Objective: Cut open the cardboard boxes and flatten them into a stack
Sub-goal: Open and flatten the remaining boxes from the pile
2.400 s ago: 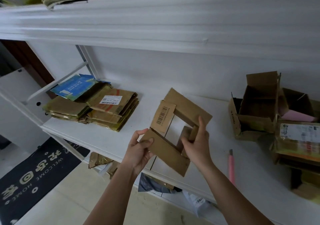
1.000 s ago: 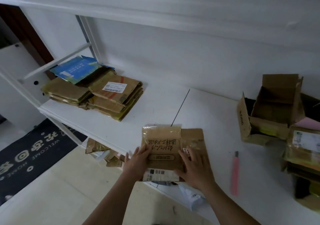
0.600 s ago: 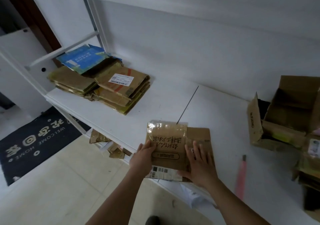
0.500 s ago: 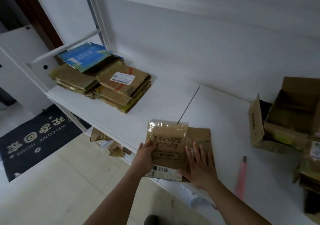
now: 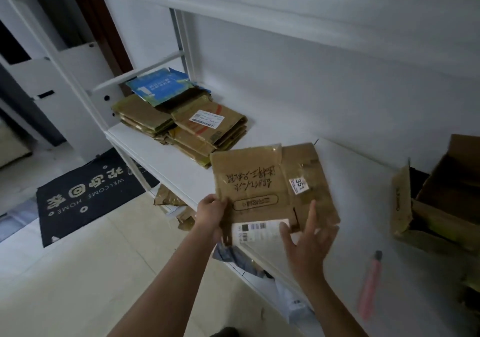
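A flattened cardboard box (image 5: 272, 183) is held above the front edge of the white shelf (image 5: 161, 152), tilted, with handwriting and a small "351" sticker on its upper face. Its near-left edge is gripped by the left hand (image 5: 211, 213), whose fingers are curled round it; the fingertips are hidden beneath the cardboard. The right hand (image 5: 307, 243) is spread with straight fingers at the box's near-right part; it cannot be told whether the fingers touch the cardboard, which is motion-blurred there. A white label at the box's near edge is partly covered by that hand.

A stack of flattened boxes (image 5: 187, 126) lies toward the shelf's back-left corner, a blue printed piece (image 5: 158, 87) on top at its rear. At the shelf's right end, opened cardboard boxes (image 5: 441, 206) are cut off by the frame edge. A pink utility knife (image 5: 370, 283), blurred, lies near the front edge at the right. Scraps under the shelf are mostly hidden. A dark doormat (image 5: 91, 193) lies on the floor.
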Action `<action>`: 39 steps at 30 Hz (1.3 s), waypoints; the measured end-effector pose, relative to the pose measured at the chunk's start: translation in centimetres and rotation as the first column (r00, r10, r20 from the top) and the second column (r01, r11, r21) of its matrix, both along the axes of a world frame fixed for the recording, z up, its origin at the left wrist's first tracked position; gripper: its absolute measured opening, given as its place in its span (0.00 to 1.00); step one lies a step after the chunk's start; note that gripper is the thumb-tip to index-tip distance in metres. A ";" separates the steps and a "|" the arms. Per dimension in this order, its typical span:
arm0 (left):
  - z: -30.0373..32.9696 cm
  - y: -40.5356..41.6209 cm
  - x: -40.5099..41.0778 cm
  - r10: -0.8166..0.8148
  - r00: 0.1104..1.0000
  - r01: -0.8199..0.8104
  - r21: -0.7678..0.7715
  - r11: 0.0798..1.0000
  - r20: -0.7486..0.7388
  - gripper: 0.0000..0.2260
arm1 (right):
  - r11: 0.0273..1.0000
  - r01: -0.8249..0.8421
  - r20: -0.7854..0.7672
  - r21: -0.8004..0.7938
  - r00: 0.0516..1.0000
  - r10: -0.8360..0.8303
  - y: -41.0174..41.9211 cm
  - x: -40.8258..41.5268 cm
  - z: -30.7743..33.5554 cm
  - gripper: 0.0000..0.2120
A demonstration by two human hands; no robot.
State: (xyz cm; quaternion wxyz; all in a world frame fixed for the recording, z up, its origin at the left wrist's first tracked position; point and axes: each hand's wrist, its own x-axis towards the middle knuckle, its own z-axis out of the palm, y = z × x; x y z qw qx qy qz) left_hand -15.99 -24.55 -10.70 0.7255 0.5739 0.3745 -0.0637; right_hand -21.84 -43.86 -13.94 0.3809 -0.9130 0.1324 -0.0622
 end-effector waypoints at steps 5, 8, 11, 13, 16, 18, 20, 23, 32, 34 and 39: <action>2.4 2.0 0.6 0.070 0.992 -0.035 -0.297 0.954 0.109 0.09 | 0.896 -0.089 0.238 0.436 0.971 -0.019 4.8 2.7 5.7 0.40; 3.2 4.6 1.5 0.015 0.985 0.045 -0.343 0.938 0.171 0.10 | 0.912 -0.130 0.341 0.390 0.940 -0.011 7.2 4.7 7.2 0.35; 3.8 8.6 3.4 -0.065 0.967 0.141 -0.302 0.943 0.248 0.09 | 0.941 -0.097 0.372 0.325 0.928 -0.033 9.9 7.0 8.0 0.32; 3.8 11.6 5.5 -0.030 0.953 0.117 -0.275 0.954 0.301 0.05 | 0.953 -0.089 0.398 0.291 0.917 -0.036 12.5 9.1 8.2 0.31; 3.7 17.2 9.2 0.043 0.934 0.028 -0.192 0.981 0.355 0.14 | 0.959 -0.085 0.427 0.271 0.903 -0.040 18.0 12.8 8.2 0.30; 4.2 21.5 11.9 0.018 0.926 0.008 -0.067 0.998 0.376 0.29 | 0.958 -0.066 0.418 0.280 0.907 -0.059 22.7 15.7 8.6 0.29; 5.5 25.9 15.2 -0.016 0.914 -0.011 0.064 0.998 0.406 0.37 | 0.956 -0.049 0.395 0.288 0.916 -0.072 27.2 19.3 9.5 0.28; 7.8 31.2 21.1 -0.072 0.889 -0.029 0.212 0.977 0.453 0.40 | 0.973 -0.006 0.357 0.230 0.931 -0.079 32.4 25.3 11.7 0.26; 6.9 37.3 33.7 -0.301 0.948 0.161 0.658 0.736 0.105 0.17 | 0.984 -0.058 0.092 -0.169 0.993 0.074 40.9 39.7 10.1 0.14; 4.8 37.8 33.8 -0.365 0.927 0.307 0.740 0.598 -0.089 0.13 | 0.940 -0.115 -0.059 -0.321 0.993 0.102 42.0 40.4 7.8 0.10; 0.3 39.6 34.2 -0.602 0.765 0.335 0.940 0.065 -0.231 0.29 | 0.668 -0.229 -0.142 -0.708 0.973 0.184 42.9 40.8 5.3 0.25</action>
